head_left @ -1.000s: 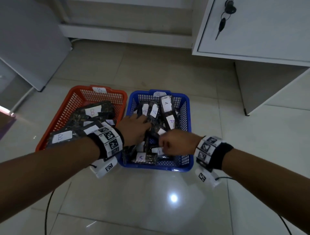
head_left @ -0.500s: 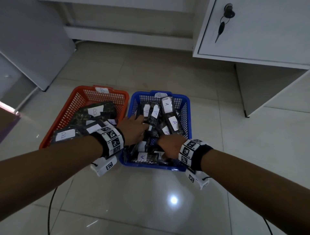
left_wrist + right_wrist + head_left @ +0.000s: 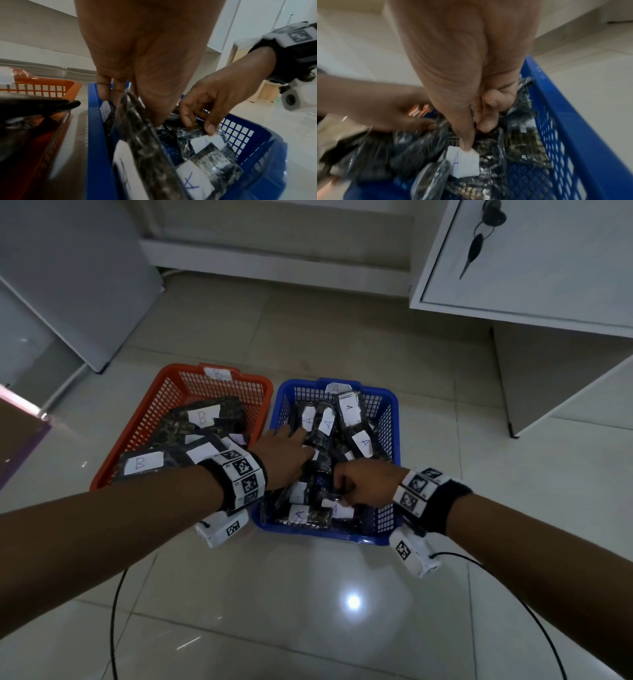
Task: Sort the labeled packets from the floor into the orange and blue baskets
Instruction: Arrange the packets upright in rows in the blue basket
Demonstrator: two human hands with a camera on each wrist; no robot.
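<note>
Packets: we see dark glossy packets (image 3: 356, 440), white paper labels marked A, heaped in the blue basket (image 3: 392, 419).
Orange basket (image 3: 144, 426): ours holds B-labelled packets (image 3: 202, 419).
Left hand (image 3: 282, 455): we rest straight fingers on the A pile.
Right hand (image 3: 364, 482): we pinch one A packet (image 3: 465, 164) inside the blue basket.

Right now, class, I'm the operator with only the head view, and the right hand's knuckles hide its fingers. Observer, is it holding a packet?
Observer: Yes. In the right wrist view, the right hand pinches a packet inside the blue basket.
Operator: Which letter does it carry?
Observer: The thumb rests on its white label, marked A in blue.
Operator: And the left hand?
Observer: In the left wrist view, the left hand has straight fingers beside an upright packet.
</note>
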